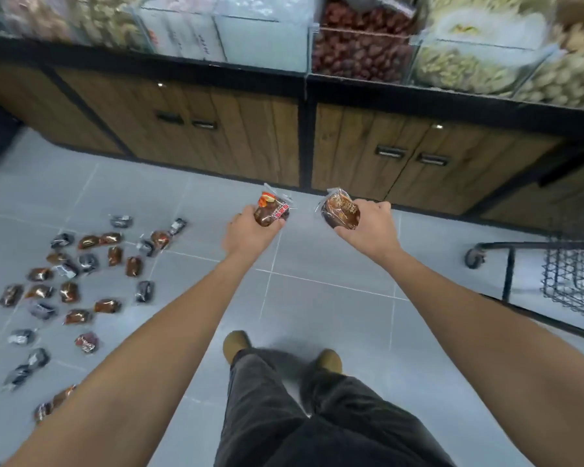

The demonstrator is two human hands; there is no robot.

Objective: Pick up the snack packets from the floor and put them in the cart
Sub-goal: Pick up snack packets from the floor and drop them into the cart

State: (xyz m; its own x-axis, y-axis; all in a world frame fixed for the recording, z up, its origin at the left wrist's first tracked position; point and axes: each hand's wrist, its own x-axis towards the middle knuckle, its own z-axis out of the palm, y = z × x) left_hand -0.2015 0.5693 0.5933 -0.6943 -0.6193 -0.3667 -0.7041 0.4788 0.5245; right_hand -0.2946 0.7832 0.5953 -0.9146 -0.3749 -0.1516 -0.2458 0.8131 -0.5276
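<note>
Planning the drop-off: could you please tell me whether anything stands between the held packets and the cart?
Nothing visible does. The left hand holds the red packet, the right hand the brown packet; only floor lies between them and the cart.

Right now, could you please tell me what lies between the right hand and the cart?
In the head view, only bare grey floor tile shows between the right hand, holding a snack packet, and the cart.
</note>
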